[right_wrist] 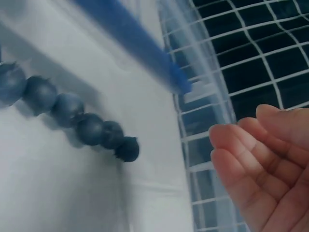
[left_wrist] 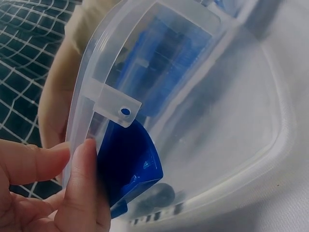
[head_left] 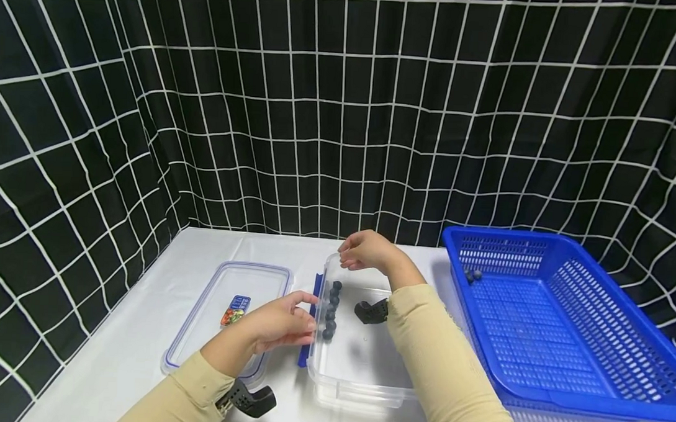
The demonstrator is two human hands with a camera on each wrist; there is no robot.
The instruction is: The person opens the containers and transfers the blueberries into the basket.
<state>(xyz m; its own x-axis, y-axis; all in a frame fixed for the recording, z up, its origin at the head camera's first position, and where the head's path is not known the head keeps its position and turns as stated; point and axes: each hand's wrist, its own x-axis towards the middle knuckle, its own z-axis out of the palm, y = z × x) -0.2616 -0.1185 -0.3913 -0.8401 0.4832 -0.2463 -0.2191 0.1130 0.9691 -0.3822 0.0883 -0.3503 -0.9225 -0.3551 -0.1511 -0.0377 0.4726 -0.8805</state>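
Note:
A clear plastic container with a blue latch flap on its left side stands in front of me. Along its left wall inside runs a row of several blueberries. My left hand pinches the rim of that side, thumb and a finger on opposite faces of it beside the flap in the left wrist view. Over the container's far left corner hovers my right hand. Its fingers are loosely bent with nothing between them, away from the blueberries in the right wrist view.
A blue plastic basket stands on the right, with a couple of blueberries in its far left corner. To the left lies a clear lid bearing a colourful sticker. Black grid-patterned cloth hangs behind the white table.

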